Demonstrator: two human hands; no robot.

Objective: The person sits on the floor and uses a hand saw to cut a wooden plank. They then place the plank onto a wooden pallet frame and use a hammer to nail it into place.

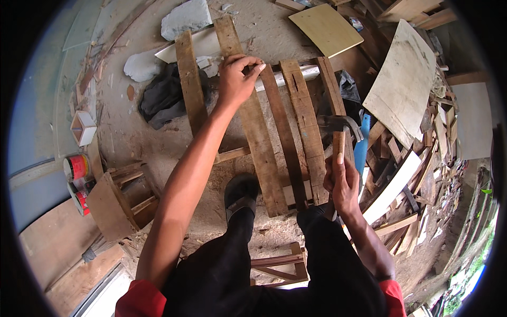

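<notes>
My right hand [344, 182] is wrapped round the wooden handle of a claw hammer [338, 142], thumb along the handle. The hammer's dark metal head is over the rightmost wooden slat [332, 87]. My left hand [240, 79] rests near the far end of a long wooden plank [259, 137], thumb and fingers pinched together; whatever is between them is too small to make out. Beside that plank run a darker, narrower slat [282, 127] and a nail-marked slat [303, 116]. Another plank [189, 79] lies to the left. A crosspiece [232, 154] shows beneath the planks.
A blue handsaw-like tool [362, 142] stands right of the hammer. Scrap wood [438, 137] is heaped at the right, beside a large pale board [401, 79]. At left are a wooden box [113, 206], red-labelled cans [79, 166] and dark cloth [163, 98].
</notes>
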